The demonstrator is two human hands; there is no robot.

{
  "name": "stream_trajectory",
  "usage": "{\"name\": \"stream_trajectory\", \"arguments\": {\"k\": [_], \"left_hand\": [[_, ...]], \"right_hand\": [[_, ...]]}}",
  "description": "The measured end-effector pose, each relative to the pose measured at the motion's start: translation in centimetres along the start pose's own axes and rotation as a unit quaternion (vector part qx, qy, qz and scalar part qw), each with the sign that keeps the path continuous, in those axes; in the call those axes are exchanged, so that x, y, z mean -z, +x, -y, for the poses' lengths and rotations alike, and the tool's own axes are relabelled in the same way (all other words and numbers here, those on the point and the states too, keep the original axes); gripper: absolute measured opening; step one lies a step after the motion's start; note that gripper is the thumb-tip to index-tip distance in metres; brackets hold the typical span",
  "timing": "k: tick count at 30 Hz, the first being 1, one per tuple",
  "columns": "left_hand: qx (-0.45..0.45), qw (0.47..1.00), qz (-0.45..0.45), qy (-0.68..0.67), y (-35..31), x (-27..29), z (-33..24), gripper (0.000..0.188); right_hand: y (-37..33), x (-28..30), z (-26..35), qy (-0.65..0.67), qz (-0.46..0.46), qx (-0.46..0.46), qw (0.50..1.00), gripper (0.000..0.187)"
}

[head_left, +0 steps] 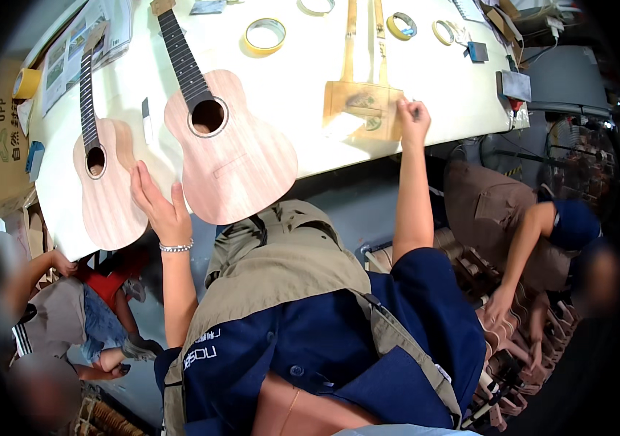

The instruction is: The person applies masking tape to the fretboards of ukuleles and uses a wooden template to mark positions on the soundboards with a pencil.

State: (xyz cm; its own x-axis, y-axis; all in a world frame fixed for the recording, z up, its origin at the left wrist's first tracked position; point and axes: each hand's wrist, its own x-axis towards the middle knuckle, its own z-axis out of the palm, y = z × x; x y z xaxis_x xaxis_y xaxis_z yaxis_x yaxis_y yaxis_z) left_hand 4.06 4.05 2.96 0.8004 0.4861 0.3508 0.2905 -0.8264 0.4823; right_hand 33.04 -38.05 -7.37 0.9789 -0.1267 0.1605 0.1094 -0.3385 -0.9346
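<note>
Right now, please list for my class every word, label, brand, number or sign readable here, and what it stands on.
I won't copy wording, only place it.
Cardboard box: dark lettering, green symbol.
Navy shirt: white lettering on the chest.
Papers at upper left: print too small to read.
Brown panel by the right hand: dark markings, unclear.

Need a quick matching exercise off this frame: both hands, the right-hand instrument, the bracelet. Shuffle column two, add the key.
Column one
1. Left hand
2. Right hand
3. Right-hand guitar-shaped instrument
4. Bracelet

Column two
A. Faint rectangular outline on its body
B. At the right edge of the tan panel
C. Worn around the left wrist
D. Fingers spread, between the two instruments, close to the left-hand instrument

Pairs: 1-D, 2-B, 3-A, 4-C
</note>
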Motion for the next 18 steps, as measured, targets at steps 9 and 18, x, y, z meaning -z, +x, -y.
{"name": "stream_trajectory", "arguments": {"k": [9,18], "left_hand": [[0.021,0.999,-0.020,0.041,4.2,1.7,5.5,0.061],[0.237,0.965,0.109,0.023,22.0,-1.0,23.4,0.086]], "right_hand": [[7.0,-9.3,3.3,-0.505,0.278,0.312,0.755,0.012],[2.6,-29.9,17.8,-0.292,0.311,0.555,0.714,0.074]]}}
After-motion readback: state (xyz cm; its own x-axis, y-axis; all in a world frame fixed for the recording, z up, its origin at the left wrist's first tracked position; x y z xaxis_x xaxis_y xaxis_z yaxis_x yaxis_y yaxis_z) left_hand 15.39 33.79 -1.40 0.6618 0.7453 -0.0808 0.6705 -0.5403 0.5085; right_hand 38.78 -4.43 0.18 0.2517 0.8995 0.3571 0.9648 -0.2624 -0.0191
